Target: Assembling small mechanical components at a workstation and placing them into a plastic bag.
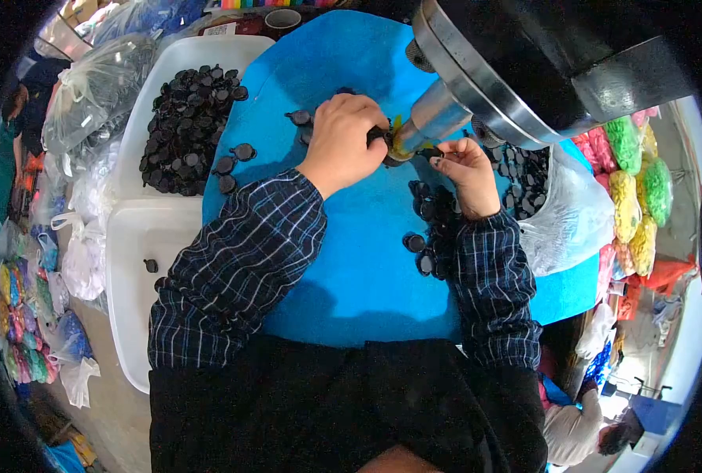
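Under the metal head of a machine, both of my hands work close together over a blue cloth. My left hand reaches in from the left with its fingers curled around a small black round piece at the side of the metal tip. On the other side, my right hand pinches another small black piece between thumb and forefinger. A bit of yellow shows at the tip, partly hidden by my fingers. Several loose black round pieces with small tabs lie left of my left hand, and a pile of them sits below my right hand.
A white tray at the left holds a heap of black pieces. Nearer, a second white tray has a few pieces in it. A clear plastic bag of black parts stands at the right. Another person is at lower right.
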The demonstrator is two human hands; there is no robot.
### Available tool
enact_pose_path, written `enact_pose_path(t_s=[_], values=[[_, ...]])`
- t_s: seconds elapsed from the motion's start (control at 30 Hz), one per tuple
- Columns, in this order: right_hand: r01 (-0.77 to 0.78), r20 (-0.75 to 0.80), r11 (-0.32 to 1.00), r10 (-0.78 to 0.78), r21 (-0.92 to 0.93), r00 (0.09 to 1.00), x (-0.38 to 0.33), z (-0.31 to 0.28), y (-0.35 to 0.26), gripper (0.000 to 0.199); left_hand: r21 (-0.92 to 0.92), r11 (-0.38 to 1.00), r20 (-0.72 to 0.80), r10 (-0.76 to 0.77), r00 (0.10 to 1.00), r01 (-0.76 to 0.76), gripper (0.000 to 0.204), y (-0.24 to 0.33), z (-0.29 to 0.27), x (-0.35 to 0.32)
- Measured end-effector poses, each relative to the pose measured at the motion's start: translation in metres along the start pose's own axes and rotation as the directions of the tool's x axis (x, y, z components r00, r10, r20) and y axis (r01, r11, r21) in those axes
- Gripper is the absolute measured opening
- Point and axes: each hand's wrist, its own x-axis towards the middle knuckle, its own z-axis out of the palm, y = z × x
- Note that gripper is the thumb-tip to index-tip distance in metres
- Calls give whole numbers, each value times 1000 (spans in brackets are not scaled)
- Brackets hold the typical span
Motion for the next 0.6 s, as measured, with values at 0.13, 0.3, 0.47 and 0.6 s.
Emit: enact_pose_path(t_s=[0.13,0.3,0.47,0.6], values=[[-14,-37,966,24,259,999,-2,6,6,27,91,991,19,99,995,-101,22,9,-1,-5],[111,-25,990,-109,93,994,5,39,10,25,141,990,-20,-21,1000,24,22,9,-2,-6],[192,19,780,-225,-596,974,-6,39,-15,25,96,990,-68,-100,993,106,22,2,-3,-5],[147,151,437,-27,-887,988,-18,33,-28,24,100,992,-104,-72,992,82,22,1,0,-2]])
